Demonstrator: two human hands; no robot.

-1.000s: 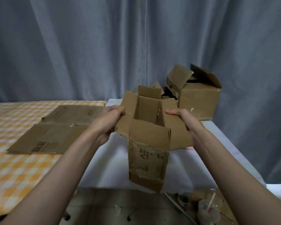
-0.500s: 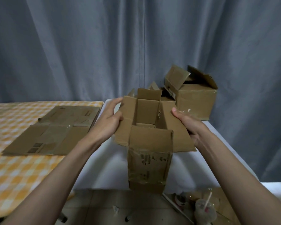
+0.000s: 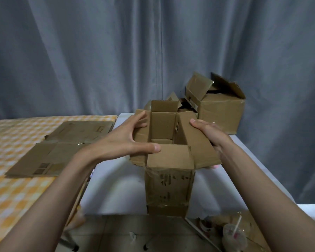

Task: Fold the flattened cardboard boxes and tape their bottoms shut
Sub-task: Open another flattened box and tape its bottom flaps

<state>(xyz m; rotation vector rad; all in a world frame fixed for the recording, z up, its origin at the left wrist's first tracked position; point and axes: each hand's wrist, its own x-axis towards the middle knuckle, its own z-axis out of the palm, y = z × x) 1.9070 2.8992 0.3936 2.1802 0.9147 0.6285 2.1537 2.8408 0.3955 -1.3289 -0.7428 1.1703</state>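
I hold an opened-up brown cardboard box (image 3: 169, 186) upright in front of me, over the near edge of the white table (image 3: 116, 186). Its top flaps are spread outward. My left hand (image 3: 124, 142) grips the left flap, thumb lying across the near corner. My right hand (image 3: 209, 135) clasps the right flap from outside, fingers partly hidden beneath it. Flattened cardboard boxes (image 3: 55, 153) lie on the yellow checked tablecloth (image 3: 11, 188) to the left. No tape is visible.
Assembled boxes with open flaps (image 3: 220, 113) stand at the back of the white table against a grey curtain (image 3: 98, 60). Below on the floor at the lower right are a plastic cup with a straw (image 3: 234, 235) and some clutter.
The box has come closer to me and stands more squarely upright. My left thumb has slid across onto the near flap's corner; both hands keep hold of the side flaps.
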